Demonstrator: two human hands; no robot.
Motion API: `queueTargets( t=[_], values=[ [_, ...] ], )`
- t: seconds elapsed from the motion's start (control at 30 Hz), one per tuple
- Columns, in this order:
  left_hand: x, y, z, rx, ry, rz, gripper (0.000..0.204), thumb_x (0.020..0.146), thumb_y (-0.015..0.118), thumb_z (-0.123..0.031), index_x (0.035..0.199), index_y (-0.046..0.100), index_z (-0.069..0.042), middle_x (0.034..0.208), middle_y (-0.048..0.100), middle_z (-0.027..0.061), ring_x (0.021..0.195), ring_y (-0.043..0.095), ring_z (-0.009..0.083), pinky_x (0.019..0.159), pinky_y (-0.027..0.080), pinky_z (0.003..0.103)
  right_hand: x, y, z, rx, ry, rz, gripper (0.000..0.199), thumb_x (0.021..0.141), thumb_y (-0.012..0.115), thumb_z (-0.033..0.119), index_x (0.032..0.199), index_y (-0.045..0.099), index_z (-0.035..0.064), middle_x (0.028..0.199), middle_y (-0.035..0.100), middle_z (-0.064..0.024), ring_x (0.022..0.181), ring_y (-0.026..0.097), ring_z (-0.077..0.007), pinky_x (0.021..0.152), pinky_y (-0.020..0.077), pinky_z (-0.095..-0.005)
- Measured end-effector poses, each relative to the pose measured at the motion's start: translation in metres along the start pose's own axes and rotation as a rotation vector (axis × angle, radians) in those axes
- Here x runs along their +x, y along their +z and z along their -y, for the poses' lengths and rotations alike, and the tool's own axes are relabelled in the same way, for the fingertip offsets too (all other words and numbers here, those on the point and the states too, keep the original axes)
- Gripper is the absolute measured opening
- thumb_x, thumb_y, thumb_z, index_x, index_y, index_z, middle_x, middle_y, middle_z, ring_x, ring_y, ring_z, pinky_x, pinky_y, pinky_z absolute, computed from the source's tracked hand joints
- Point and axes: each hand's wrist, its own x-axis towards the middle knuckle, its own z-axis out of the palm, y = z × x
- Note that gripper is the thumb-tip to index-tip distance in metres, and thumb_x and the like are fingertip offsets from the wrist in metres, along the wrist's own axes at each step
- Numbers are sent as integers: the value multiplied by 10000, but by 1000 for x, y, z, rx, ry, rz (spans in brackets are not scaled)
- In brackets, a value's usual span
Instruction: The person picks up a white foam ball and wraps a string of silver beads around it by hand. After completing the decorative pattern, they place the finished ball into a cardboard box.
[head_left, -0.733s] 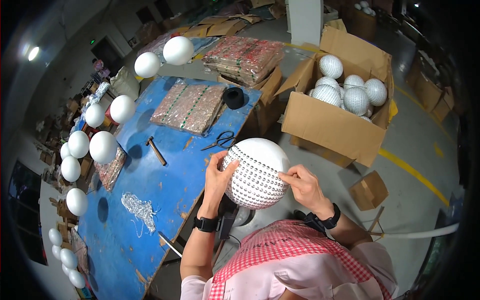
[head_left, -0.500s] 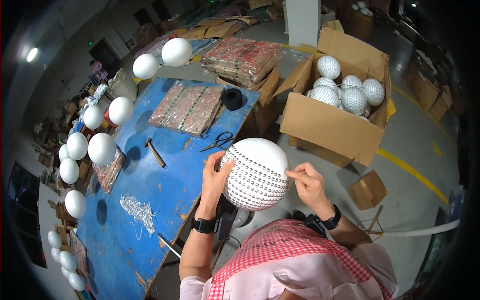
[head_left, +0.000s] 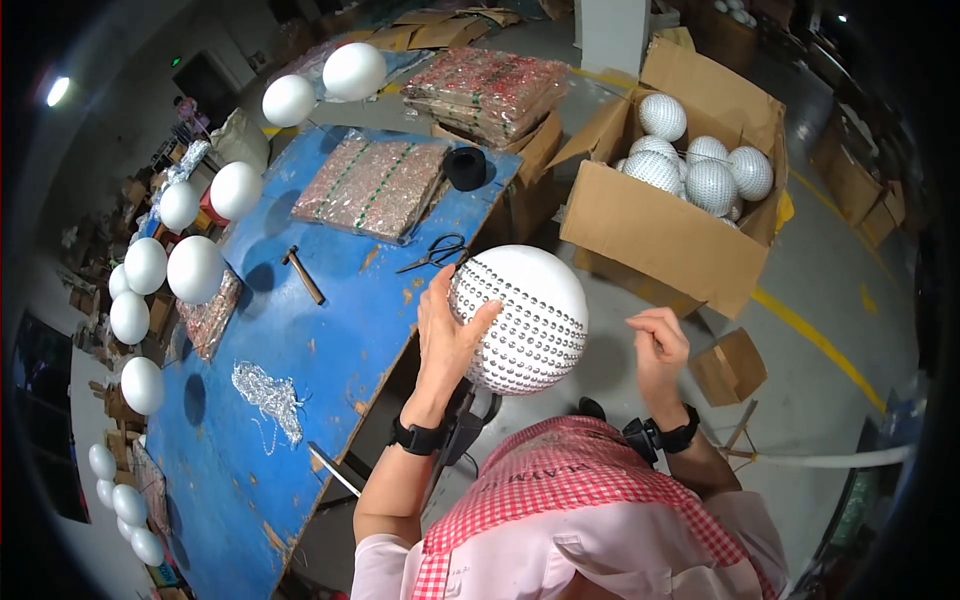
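Observation:
A white ball (head_left: 530, 320) is in front of me, its lower part ringed by rows of small silver studs and its top smooth and bare. My left hand (head_left: 450, 335) grips it from the left, the thumb lying across the studded rows and the fingers around the side. Apart from the ball on the right, my right hand (head_left: 660, 350) is raised with its fingers curled in. What those fingers hold, if anything, is too small to make out. The underside of the ball is hidden.
On the blue table (head_left: 320, 350) lie a hammer (head_left: 303, 276), scissors (head_left: 436, 254), a black spool (head_left: 465, 169), a silver strand heap (head_left: 268, 402) and a plastic-wrapped bundle (head_left: 372, 185). White balls (head_left: 196, 270) stand along its left side. A cardboard box (head_left: 665, 250) holds several studded balls.
My right hand has drawn away from the ball to the right, its fingers now curled. My left thumb has moved farther over the studs, and the ball appears slightly turned.

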Motion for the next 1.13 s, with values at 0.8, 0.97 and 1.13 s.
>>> queueTargets(
  t=[0.8, 0.97, 1.13],
  values=[
    [-40, 42, -14, -71, 275, -112, 820, 691, 694, 7, 1407, 298, 66, 1375, 397, 251, 1279, 389, 379, 1080, 304, 439, -74, -161, -45, -101, 270, -206, 134, 807, 546, 2, 852, 662, 52, 808, 598, -91, 673, 582, -223, 587, 448, -313],
    [-53, 64, -49, 836, 776, -296, 647, 840, 649, -384, 1320, 446, -1, 1212, 522, 184, 1010, 530, 316, 911, 421, 413, -108, -274, -26, -317, 291, -430, 125, 819, 544, 2, 855, 654, 47, 789, 596, -91, 644, 588, -214, 574, 454, -305],
    [-77, 92, -18, 1417, 532, -318, 954, 767, 527, -748, 1408, 385, -56, 1314, 467, 204, 1247, 414, 345, 1056, 355, 434, -160, -384, -35, -241, 436, -587, 121, 878, 547, 20, 917, 661, 25, 773, 660, -39, 573, 557, -162, 543, 457, -263]
  ],
)
